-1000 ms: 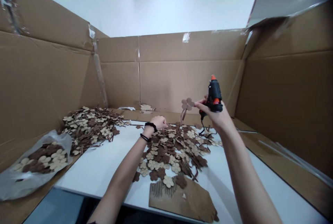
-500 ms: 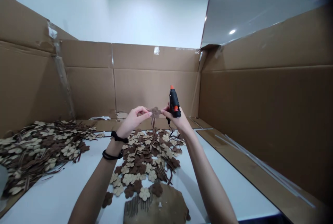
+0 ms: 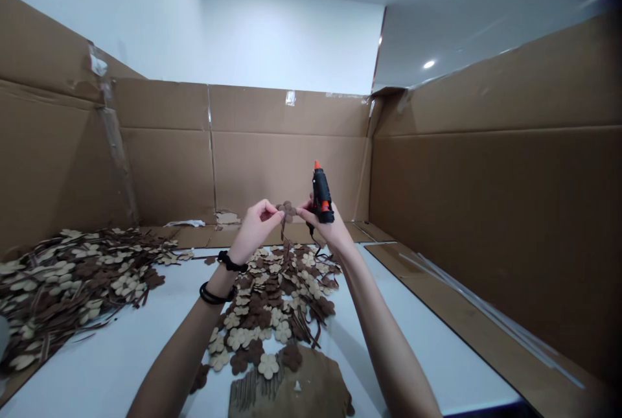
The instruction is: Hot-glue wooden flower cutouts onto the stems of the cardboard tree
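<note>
A brown flower point(image 3: 287, 211) with thin strips hanging below it is held up between my two hands. My left hand point(image 3: 257, 227) pinches its left side between thumb and fingers. On the right side, my right hand point(image 3: 326, 222) pinches its edge and also holds a black and orange glue gun point(image 3: 321, 191), whose orange tip points up. Beneath my hands lies a pile of brown and cream flowers point(image 3: 262, 304) with strips among them. Nearer to me is a brown board point(image 3: 311, 387) with dark ridges and a small white blob on it.
A larger heap of flowers and strips point(image 3: 82, 275) covers the left of the white table point(image 3: 150, 330). Tall cardboard walls point(image 3: 291, 159) stand at the back and both sides. Clear glue sticks point(image 3: 490, 314) lie on the cardboard strip at the right.
The view has tilted and shifted slightly. My left hand has turned a little and sits a bit closer to my right hand, and the flower is still held between them.
</note>
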Demonstrator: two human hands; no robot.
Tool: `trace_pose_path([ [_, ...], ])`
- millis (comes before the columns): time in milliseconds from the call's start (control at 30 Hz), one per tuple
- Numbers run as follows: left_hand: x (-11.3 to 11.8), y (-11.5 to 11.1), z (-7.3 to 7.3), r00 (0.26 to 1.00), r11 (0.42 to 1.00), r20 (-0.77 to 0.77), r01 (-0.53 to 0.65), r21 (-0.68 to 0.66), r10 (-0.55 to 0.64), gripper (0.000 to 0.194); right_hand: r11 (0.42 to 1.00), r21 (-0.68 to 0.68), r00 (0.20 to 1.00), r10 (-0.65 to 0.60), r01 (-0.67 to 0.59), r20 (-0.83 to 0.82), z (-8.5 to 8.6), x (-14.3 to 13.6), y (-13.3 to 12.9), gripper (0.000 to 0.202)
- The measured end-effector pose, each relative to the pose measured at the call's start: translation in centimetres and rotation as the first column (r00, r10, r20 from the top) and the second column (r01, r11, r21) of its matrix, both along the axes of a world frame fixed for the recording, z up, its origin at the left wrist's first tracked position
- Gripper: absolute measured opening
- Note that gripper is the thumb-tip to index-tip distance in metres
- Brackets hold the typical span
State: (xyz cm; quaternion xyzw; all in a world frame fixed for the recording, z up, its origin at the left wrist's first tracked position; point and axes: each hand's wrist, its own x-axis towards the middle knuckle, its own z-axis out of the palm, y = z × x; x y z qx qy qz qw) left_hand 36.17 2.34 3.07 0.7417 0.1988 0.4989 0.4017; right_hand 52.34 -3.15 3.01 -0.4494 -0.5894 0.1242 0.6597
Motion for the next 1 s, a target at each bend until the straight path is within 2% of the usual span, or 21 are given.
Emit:
trace_pose_path([
  [233,0.7,-0.4,-0.2,0.993,0.999,0.107,-0.048,0.025,0.045,0.022,0.999,0.012,0.999,-0.033,0.033,0.001,0.2,-0.5,-0.4,0.024],
  [400,0.9,-0.7,-0.1,0.994,0.998,0.096,-0.057,0.039,0.053,0.023,0.997,-0.007,0.997,0.072,-0.071,0.032,0.4,-1.0,-0.4,0.030],
  [500,1.0,-0.7,-0.2,0.987,0.998,0.148,-0.060,-0.019,0.062,0.019,0.998,-0.007,0.998,0.064,-0.064,0.025,0.2,-1.3,-0.2,0.030],
  [633,0.9,-0.8,-0.3,0.971,0.993,0.240,0.034,-0.113,-0.006,0.026,0.998,-0.002,0.997,0.068,-0.068,0.032,0.0,-1.4,-0.1,0.029],
  [733,0.8,-0.8,-0.2,0.979,0.996,0.194,0.072,-0.053,-0.061,0.032,0.996,0.004,0.995,0.089,-0.089,0.048,0.0,-1.5,0.0,0.029],
  [867,1.0,-0.5,-0.6,0.988,0.997,0.135,0.072,0.017,-0.074,0.032,0.998,0.015,0.997,0.053,-0.054,0.055,0.1,-1.9,0.0,0.033],
  [933,1.4,-0.3,-1.1,0.990,0.998,0.140,0.024,0.059,-0.032,0.032,1.000,0.018,0.996,0.019,-0.020,0.084,0.0,-2.4,-0.1,0.031],
  [1000,1.7,0.1,-1.6,0.984,0.991,0.161,-0.086,0.102,0.069,0.032,0.999,0.045,0.991,-0.037,0.031,0.126,-0.1,-2.8,-0.2,0.027],
])
